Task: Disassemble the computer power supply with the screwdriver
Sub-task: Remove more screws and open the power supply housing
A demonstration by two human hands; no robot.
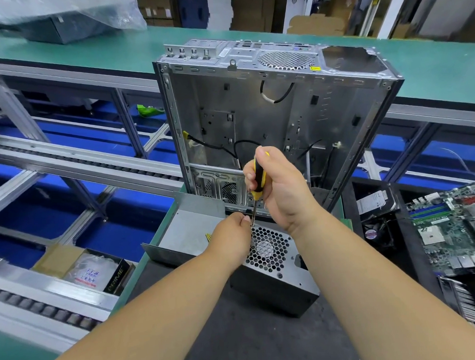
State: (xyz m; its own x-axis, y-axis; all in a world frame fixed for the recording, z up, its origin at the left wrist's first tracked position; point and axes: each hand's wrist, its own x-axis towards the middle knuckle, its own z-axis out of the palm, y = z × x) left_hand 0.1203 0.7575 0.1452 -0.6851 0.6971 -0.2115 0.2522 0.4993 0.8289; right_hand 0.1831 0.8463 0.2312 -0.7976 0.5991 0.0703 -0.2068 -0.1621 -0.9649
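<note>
Head view: the power supply [273,273], a grey box with a honeycomb fan grille on its upper face, sits on the dark mat of the tabletop [265,342], straight ahead of the person. The right hand [277,189] has its grip clamped round the yellow-and-black handle of the screwdriver [258,179], thumb on top, and holds the tool nearly upright with the tip down at the far left corner of the grille. The left hand [230,237] lies over the left part of the grille, its fingertips pinched together right at the screwdriver's tip; whether they pinch the shaft or a screw cannot be told. Just left of the power supply lies a bent grey metal cover [187,231]. Behind both stands an open, emptied computer case [277,118], its inside facing the camera, with loose black cables hanging in it. To the right on the mat lie a small fan [374,232], a green motherboard [459,230] and a finned part near the edge. On the left, below the tabletop, runs a roller conveyor [40,305] with a cardboard box [82,268] beside it.
</note>
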